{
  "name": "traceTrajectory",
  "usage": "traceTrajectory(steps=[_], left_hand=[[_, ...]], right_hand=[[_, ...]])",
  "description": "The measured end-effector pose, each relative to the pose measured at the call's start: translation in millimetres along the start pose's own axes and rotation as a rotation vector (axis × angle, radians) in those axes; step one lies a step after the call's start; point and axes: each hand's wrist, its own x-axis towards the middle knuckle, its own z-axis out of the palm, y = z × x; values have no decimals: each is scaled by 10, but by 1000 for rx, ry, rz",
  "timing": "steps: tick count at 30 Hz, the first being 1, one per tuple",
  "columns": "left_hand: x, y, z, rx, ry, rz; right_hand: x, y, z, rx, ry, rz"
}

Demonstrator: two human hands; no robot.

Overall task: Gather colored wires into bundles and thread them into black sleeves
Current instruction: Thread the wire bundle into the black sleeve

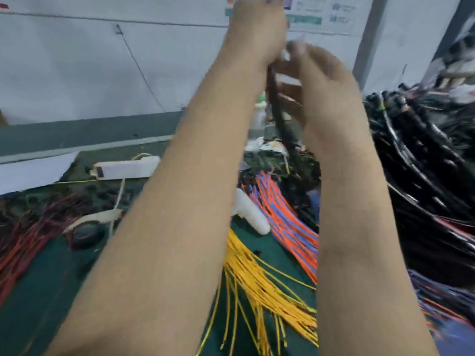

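Note:
Both my arms reach up high in front of the wall. My left hand (257, 29) grips the top of a black sleeve (281, 124) that hangs down between my forearms toward the table. My right hand (318, 73) is blurred beside the sleeve, a little lower, and its fingers curl toward it; whether it holds the sleeve is unclear. Below lie yellow wires (259, 283), orange and blue wires (285, 222) and red wires (28, 235) on the green table (38, 291).
A big heap of black sleeved bundles (424, 176) fills the right side. A white power strip (126, 169), a white plastic tool (252, 214), a tape roll (86, 233) and a bottle (258, 116) lie in the middle. The wall stands close behind.

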Motion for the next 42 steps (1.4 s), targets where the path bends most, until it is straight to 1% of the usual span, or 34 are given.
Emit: traceTrajectory(steps=[2, 3, 4, 5, 6, 8, 10, 11, 12, 13, 14, 17, 19, 21, 23, 24, 25, 27, 29, 31, 33, 35, 37, 40, 42], left_hand=[[54, -114, 498, -242, 47, -98], [36, -193, 751, -367, 39, -158], [12, -306, 997, -418, 23, -204], [-35, -437, 1227, -368, -8, -245], [-112, -578, 1431, -257, -49, -276], [-291, -902, 1739, -9, -145, -282], [-453, -1234, 1931, 184, -316, -297], [-519, -1364, 1987, 269, -407, -298], [-573, -1460, 2013, 310, -478, -302], [-585, -1528, 2013, 300, -515, -301], [-577, -1554, 1983, 272, -518, -294], [-485, -1508, 1811, 234, -485, -242], [-400, -1432, 1613, 175, -420, -241], [-356, -1351, 1300, 103, -275, -225], [-348, -1304, 871, 98, -129, -203], [-356, -1299, 634, 105, -69, -202], [-380, -1306, 380, 111, -13, -208], [-470, -1367, -167, 153, 99, -228], [-618, -1456, -742, 192, 234, -261], [-809, -1543, -1301, 216, 393, -314], [-1018, -1638, -1839, 286, 530, -375], [-1244, -1709, -2336, 466, 615, -453], [-1446, -1778, -2782, 717, 634, -535], [-1665, -1868, -3244, 1101, 534, -734], [-1707, -1925, -3338, 1210, 441, -829]], right_hand=[[-29, -10, -326, -563, 22, -120], [-24, 20, -526, -788, 88, -147], [-22, 67, -736, -949, 179, -138], [-22, 133, -946, -1037, 266, -88], [-32, 234, -1146, -1088, 339, 0], [-102, 506, -1472, -1177, 450, 239], [-231, 825, -1694, -1246, 481, 432], [-287, 956, -1761, -1266, 481, 473], [-321, 1051, -1808, -1288, 486, 475], [-318, 1114, -1832, -1303, 500, 450], [-300, 1148, -1832, -1307, 523, 409], [-191, 1165, -1675, -1229, 630, 176], [-148, 1158, -1399, -1073, 659, 14], [-142, 1162, -1030, -895, 617, -122], [-157, 1169, -639, -738, 503, -186], [-177, 1176, -439, -683, 398, -160], [-196, 1211, -241, -671, 257, -103], [-276, 1326, 176, -730, -75, 31], [-405, 1447, 586, -785, -360, 123], [-549, 1596, 939, -885, -565, 262], [-682, 1776, 1201, -989, -700, 364], [-788, 1931, 1357, -1082, -756, 422], [-840, 2022, 1453, -1133, -740, 445], [-811, 2030, 1569, -1130, -644, 422], [-750, 1974, 1636, -1111, -552, 375]])
